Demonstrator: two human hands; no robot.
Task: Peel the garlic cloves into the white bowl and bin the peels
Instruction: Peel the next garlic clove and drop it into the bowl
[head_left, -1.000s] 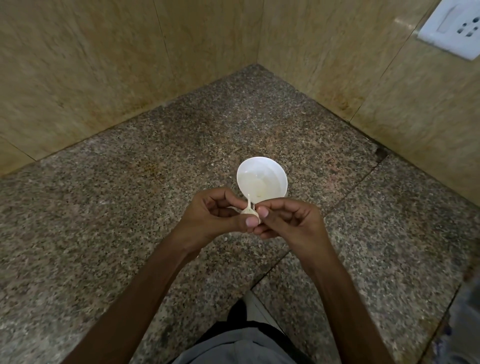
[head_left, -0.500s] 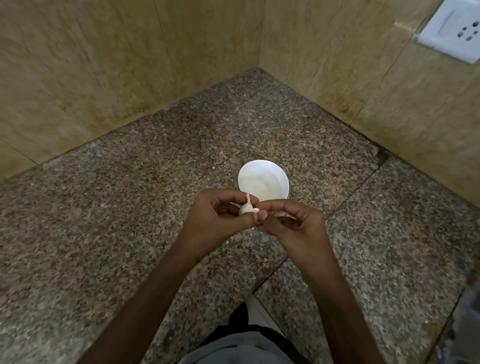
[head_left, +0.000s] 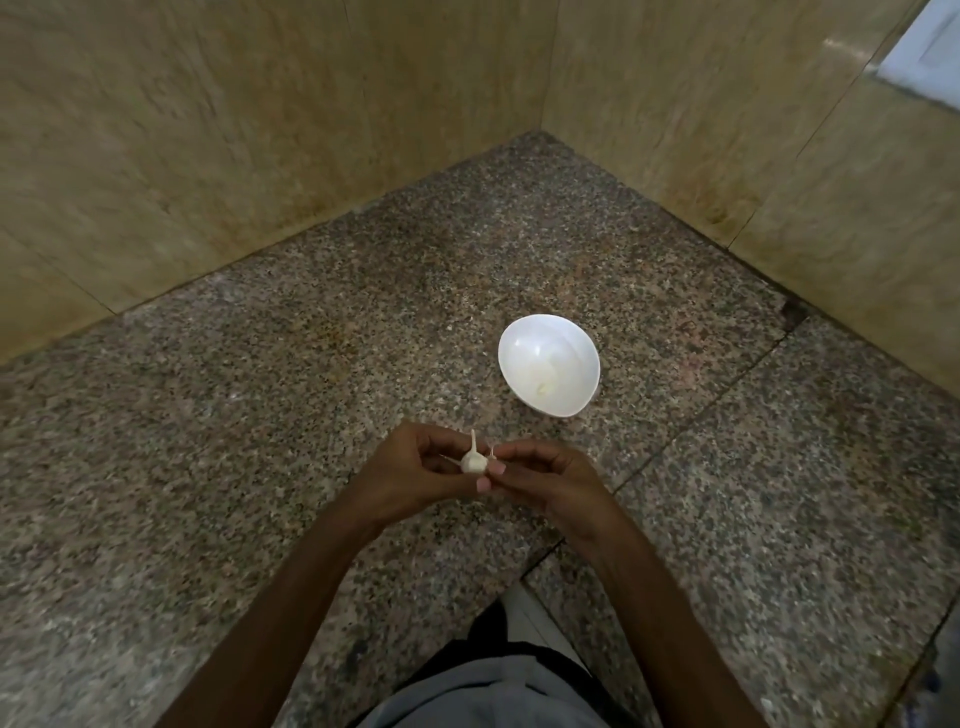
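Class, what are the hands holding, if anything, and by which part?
A garlic clove, pinched by its rounded body between the left hand and right hand, one on each side; its peel tail sticks up free.

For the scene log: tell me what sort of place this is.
Probably the corner of a kitchen counter: a speckled granite worktop meets tan stone-look wall panels, a white bowl sits on it, and a garlic clove is mid-peel.

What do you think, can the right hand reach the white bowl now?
Probably yes. The white bowl stands just beyond the right hand, with bare counter between them; but this hand and the left hand are pinching the garlic.
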